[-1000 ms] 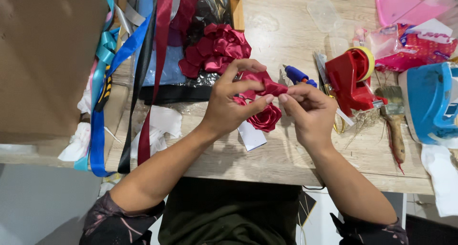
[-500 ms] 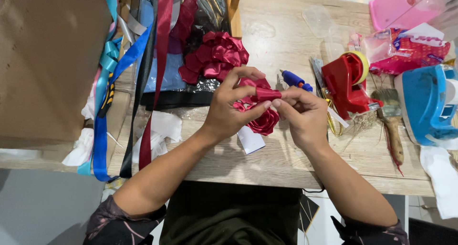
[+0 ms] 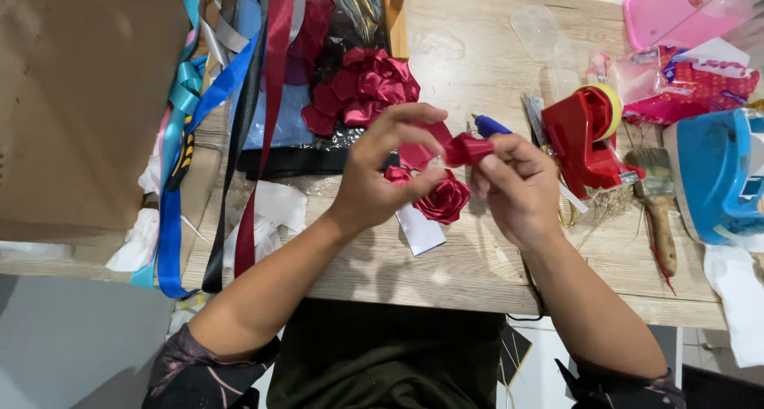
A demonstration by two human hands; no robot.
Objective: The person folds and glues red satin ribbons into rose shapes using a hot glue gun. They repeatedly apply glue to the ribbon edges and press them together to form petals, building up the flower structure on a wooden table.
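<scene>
Pinching a strip of red ribbon (image 3: 461, 148) between both hands, above the near middle of the wooden table (image 3: 477, 250). Left hand (image 3: 386, 174) is curled, thumb and fingertips pressed onto the ribbon's left end. Right hand (image 3: 517, 186) is closed with thumb and forefinger clamped on the folded right end. A finished red ribbon rose (image 3: 443, 200) is seen just below the ribbon, between the two hands, touching the left fingers; whether it is joined to the strip cannot be told. A white paper slip (image 3: 422, 231) lies under it on the table.

Farther back, a pile of red ribbon flowers (image 3: 366, 87) rests on a dark sheet. Long ribbons in blue, black and dark red (image 3: 239, 138) are draped off the near edge at left, beside a brown cardboard box (image 3: 79, 99). A blue pen (image 3: 491, 126) is seen just beyond the right hand. To the right: a red tape dispenser (image 3: 585, 138), a paintbrush (image 3: 659, 202), a blue-and-white device (image 3: 716, 178), a pink box (image 3: 676, 11).
</scene>
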